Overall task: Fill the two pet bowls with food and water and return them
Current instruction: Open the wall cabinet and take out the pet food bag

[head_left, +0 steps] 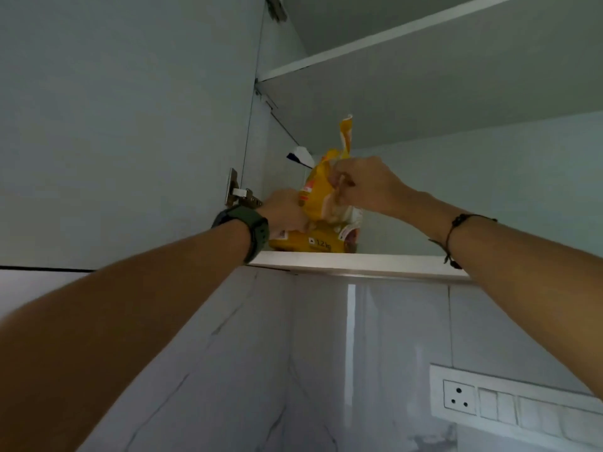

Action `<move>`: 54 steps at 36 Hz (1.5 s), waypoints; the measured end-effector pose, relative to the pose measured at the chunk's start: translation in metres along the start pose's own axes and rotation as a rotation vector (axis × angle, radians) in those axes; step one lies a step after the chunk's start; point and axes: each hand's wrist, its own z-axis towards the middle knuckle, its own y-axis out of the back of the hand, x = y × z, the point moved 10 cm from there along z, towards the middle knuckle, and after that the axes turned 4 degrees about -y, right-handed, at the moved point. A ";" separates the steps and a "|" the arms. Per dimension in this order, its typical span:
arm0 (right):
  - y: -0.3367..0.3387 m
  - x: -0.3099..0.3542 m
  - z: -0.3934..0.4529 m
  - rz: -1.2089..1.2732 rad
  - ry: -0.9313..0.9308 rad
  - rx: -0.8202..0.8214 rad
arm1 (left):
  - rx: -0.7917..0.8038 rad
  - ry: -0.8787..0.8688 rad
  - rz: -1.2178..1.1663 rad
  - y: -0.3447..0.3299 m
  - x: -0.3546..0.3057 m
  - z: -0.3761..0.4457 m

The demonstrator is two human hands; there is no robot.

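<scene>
A: Which markings can be read here?

B: Only one. The yellow food bag bears "1.2 kg" in dark print low on its front face, beside a small square symbol.

A: And the red-and-white labels higher on that bag?

B: Blurred; their wording cannot be made out.

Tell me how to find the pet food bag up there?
Look into the open wall cupboard and find its bottom shelf. Near its left end stands the yellow pet food bag, gripped by the left hand and right hand. It is the only bright yellow thing there.
</scene>
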 end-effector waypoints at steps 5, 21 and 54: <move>0.038 -0.012 -0.013 0.249 -0.021 -0.135 | 0.120 0.024 -0.221 -0.005 -0.010 -0.015; -0.047 -0.104 -0.048 0.216 -0.714 0.279 | -0.252 0.014 -0.168 -0.003 0.014 -0.013; -0.014 -0.057 -0.097 1.128 -0.611 0.390 | -0.238 -0.014 -1.056 0.003 0.004 -0.072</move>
